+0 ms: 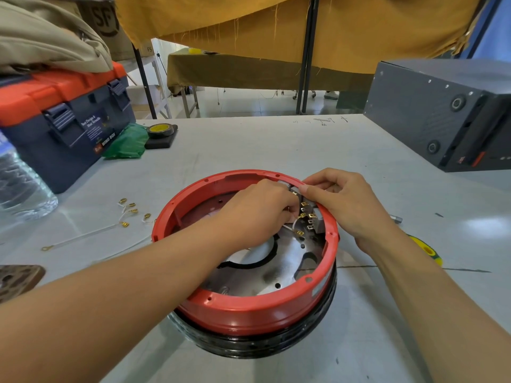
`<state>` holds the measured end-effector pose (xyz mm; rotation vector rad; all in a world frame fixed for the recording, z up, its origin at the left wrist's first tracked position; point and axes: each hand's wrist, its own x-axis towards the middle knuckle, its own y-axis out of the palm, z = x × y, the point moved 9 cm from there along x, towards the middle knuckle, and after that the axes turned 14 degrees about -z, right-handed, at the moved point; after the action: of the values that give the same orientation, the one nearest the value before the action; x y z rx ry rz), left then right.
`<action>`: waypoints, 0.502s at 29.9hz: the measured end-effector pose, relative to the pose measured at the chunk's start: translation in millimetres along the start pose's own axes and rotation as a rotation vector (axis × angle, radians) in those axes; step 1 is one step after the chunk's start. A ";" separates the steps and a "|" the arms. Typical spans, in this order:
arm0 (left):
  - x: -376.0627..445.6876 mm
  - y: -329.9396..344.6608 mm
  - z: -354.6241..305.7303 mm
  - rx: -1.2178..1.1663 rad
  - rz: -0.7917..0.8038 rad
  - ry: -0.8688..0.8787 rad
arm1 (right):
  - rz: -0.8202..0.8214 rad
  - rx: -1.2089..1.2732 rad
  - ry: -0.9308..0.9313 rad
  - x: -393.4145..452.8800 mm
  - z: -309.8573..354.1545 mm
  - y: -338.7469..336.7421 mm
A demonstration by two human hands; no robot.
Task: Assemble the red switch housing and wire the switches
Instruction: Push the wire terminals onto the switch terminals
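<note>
**Wiring at the far rim**

Right now both hands meet at the far right wall of the red housing (249, 308), where the grey switches (313, 221) sit with their brass tabs facing inward. The left hand (260, 214) reaches down inside the ring, its grip closed to a narrow pinch around what looks like a white lead (290, 226) with a brass terminal; the fingertips themselves are hidden behind the knuckles, so exactly what they pinch is a judgement. The right hand (343, 205) comes over the rim from outside, thumb and fingers curled onto the top of the switch block, probably to brace it so a terminal can be pushed on without the switch popping out of its slot.

Both forearms lie low, the left one crossing the near rim, which would steady fine work. The housing sits mid-table on a black ring, with a metal plate (287, 261) showing inside it.

Spare wires (91, 233) with brass ends lie on the table (249, 145) left of the housing, within easy reach for the next connections, so the wiring seems partly done. Further off are a toolbox (66, 123), tape (161, 130), a water bottle (19, 183) and a dark case (442, 111). A yellow and green object (427, 250) lies just behind the right wrist.
</note>
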<state>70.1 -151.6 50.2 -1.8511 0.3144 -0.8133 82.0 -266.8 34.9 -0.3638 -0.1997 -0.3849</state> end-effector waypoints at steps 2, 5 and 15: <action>0.3 0.2 0.2 -0.008 -0.008 -0.001 | 0.002 -0.003 -0.005 -0.1 0.4 0.1; 0.0 -0.8 0.1 -0.016 -0.021 0.003 | 0.000 -0.001 -0.006 -0.4 1.0 0.6; -1.4 -12.8 0.5 -0.131 -0.064 -0.055 | 0.056 -0.088 -0.085 -3.2 9.1 1.1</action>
<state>67.5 -145.1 61.0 -2.0118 0.2806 -0.7991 78.3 -261.3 42.1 -0.4719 -0.2556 -0.3238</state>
